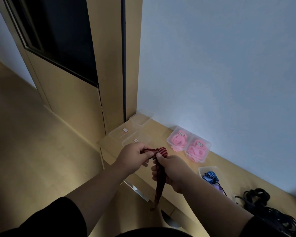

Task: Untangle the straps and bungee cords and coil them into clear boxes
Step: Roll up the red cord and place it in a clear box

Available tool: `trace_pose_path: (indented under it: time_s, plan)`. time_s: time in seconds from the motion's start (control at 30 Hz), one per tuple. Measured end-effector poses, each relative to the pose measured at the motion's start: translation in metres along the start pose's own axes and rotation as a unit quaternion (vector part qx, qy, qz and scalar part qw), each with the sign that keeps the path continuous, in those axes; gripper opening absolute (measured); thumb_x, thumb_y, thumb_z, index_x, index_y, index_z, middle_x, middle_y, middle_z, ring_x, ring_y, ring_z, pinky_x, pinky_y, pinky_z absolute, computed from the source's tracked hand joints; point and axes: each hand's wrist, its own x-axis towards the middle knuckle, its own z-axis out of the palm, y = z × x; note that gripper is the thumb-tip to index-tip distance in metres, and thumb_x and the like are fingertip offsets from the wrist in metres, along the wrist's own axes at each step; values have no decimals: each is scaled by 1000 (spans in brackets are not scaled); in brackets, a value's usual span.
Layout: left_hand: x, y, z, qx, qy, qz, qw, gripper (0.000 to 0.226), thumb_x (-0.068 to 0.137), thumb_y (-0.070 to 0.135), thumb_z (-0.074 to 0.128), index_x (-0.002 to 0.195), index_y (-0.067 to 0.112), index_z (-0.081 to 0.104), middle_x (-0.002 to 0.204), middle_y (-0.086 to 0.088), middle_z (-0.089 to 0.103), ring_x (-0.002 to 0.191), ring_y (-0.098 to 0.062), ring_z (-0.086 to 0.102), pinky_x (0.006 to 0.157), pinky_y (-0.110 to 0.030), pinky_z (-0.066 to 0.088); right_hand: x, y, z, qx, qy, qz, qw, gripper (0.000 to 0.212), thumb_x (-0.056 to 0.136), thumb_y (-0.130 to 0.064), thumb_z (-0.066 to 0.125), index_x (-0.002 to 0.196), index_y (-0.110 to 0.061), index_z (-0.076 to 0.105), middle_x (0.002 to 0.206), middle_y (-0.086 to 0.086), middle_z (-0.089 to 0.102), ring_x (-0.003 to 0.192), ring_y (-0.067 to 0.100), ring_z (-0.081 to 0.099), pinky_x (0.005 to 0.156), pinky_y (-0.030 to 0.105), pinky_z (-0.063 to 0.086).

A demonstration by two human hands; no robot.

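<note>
A red-and-black striped bungee cord (159, 180) hangs between my two hands above the front edge of the wooden table (162, 132). My left hand (134, 157) pinches one end of the cord near its folded top. My right hand (172, 171) grips the cord's doubled length, which dangles down past the table edge. Two clear boxes (189, 144) against the wall hold coiled pink straps. A third clear box (212, 178) to the right holds blue striped cords. A tangle of black straps (263, 207) lies at the far right.
Clear lids with small labels (126, 134) lie at the table's left end, by a wooden door frame (113, 82). A white wall runs behind the table. Tan floor lies to the left, below the table edge.
</note>
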Motion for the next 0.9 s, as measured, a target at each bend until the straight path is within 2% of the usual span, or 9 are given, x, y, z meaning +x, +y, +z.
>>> trace_pose_path:
  time_s: [0.13,0.23,0.37,0.47,0.57,0.67,0.77,0.83,0.9]
  plan:
    - [0,0,4,86,16,86,992,9,93,24,68,101,21,72,79,6,67,68,-5,65,63,-26,53,0,-2,-1,8,-3,41,999,44,103,-36,57,104,7,66,68,11,72,61,23,70,65,37,63]
    - [3,-4,5,171,32,168,970,14,95,28,65,104,20,72,86,12,62,80,0,54,67,-15,39,0,-5,-3,21,-17,62,998,48,100,-40,62,108,7,65,73,13,71,63,24,71,61,34,61]
    - [4,-12,1,201,30,237,950,9,97,20,64,101,15,70,89,7,57,83,-2,49,68,-14,33,0,-8,-4,39,-34,68,996,63,95,-58,60,111,2,67,78,14,71,66,25,70,65,36,61]
    - [5,-11,0,197,38,271,941,6,96,14,64,98,13,70,88,7,57,83,-5,51,71,-16,37,4,-7,-5,72,-32,63,995,66,96,-65,52,108,-2,69,79,14,71,66,26,69,66,37,60]
    - [6,-9,1,175,30,293,940,9,94,12,65,101,10,71,97,1,62,93,-12,58,82,-26,47,8,-4,-3,81,-11,44,996,57,99,-58,54,103,-3,69,75,11,69,63,24,68,63,34,59]
    - [4,-10,3,114,5,239,964,19,90,26,68,108,19,69,103,6,61,98,-6,59,84,-23,49,10,-4,-4,93,10,11,996,49,101,-48,57,104,-1,71,73,10,68,60,21,66,64,33,58]
    - [-1,-12,3,-61,-47,47,996,38,85,48,65,119,32,57,112,5,63,87,-11,68,77,-30,57,10,-5,-7,96,21,-20,995,44,101,-42,58,107,0,70,71,9,68,59,19,65,64,33,57]
    - [0,-16,2,-164,-89,-41,982,39,89,48,62,117,21,62,98,-6,71,71,-22,68,64,-38,59,10,-6,-8,82,23,-30,996,40,101,-40,60,108,-1,69,71,9,69,60,19,66,65,33,58]
    - [2,-18,1,-205,-111,-70,970,37,89,42,64,111,12,69,83,-10,72,63,-24,66,58,-37,57,9,-5,-9,64,24,-33,997,39,101,-38,61,108,0,69,72,9,70,62,20,67,66,34,58]
